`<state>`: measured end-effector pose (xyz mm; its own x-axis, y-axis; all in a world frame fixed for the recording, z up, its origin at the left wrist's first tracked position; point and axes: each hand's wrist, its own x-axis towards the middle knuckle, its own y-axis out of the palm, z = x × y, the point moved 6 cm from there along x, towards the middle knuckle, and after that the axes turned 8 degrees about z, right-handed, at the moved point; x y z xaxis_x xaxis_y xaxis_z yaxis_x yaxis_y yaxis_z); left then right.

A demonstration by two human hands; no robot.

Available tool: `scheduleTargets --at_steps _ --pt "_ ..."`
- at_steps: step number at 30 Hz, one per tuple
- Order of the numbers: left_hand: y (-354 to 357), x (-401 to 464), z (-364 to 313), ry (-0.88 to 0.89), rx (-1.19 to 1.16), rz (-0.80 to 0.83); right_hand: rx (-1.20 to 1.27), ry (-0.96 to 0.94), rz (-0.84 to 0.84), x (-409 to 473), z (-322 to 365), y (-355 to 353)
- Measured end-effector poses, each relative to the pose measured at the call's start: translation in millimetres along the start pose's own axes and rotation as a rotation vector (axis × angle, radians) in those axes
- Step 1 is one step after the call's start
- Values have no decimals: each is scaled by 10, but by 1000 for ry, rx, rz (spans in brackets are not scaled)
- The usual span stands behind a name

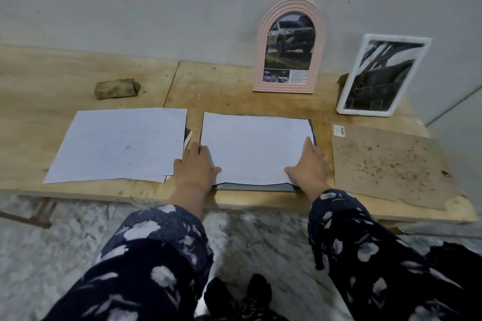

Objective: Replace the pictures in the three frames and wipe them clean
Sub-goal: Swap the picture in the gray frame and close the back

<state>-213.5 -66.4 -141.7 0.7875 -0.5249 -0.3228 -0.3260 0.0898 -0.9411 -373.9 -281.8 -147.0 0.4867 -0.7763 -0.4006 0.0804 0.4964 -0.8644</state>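
Left hand (194, 165) and right hand (309, 164) press flat on white sheet (254, 147)

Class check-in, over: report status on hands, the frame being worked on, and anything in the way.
Left hand and right hand flat on white sheet, open. Sheet lies over dark frame on table. Backing board set aside right. Nothing blocking.
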Motion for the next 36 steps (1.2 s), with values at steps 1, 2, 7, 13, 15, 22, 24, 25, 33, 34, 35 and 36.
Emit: scheduleTargets --at_steps 1,2,7,13,15,22,24,25,33,34,35,36 --pt "8 -3 0 -5 -7 -2 -8 -15 -12 2 14 1" --pt "19 -4 2 -10 -14 -2 -7 -36 -27 -4 33 1" --pt "33 10 -9 -34 -41 1 354 -45 -146 47 -18 -72" --pt "31 20 -44 -116 -60 28 814 83 32 210 -174 -216" --pt "16 13 -76 -132 -68 28 860 48 108 199 -162 -274" --pt "-226 -80 -141 -78 -435 -67 1082 -99 165 215 93 -602" --pt "-373 -126 -98 -81 -598 -186 1088 -142 160 240 197 -733" --pt "-446 -147 -58 -96 -663 -251 1083 -155 160 239 244 -792" --pt "-640 -421 817 -273 -867 -437 980 -337 354 32 1085 -582" --pt "-673 -506 985 -309 -842 -476 957 -365 383 -27 1262 -495" --pt "-698 -578 1138 -342 -828 -509 932 -388 397 -81 1420 -424" --pt "-715 -636 1287 -372 -817 -541 898 -421 393 -124 1578 -368"
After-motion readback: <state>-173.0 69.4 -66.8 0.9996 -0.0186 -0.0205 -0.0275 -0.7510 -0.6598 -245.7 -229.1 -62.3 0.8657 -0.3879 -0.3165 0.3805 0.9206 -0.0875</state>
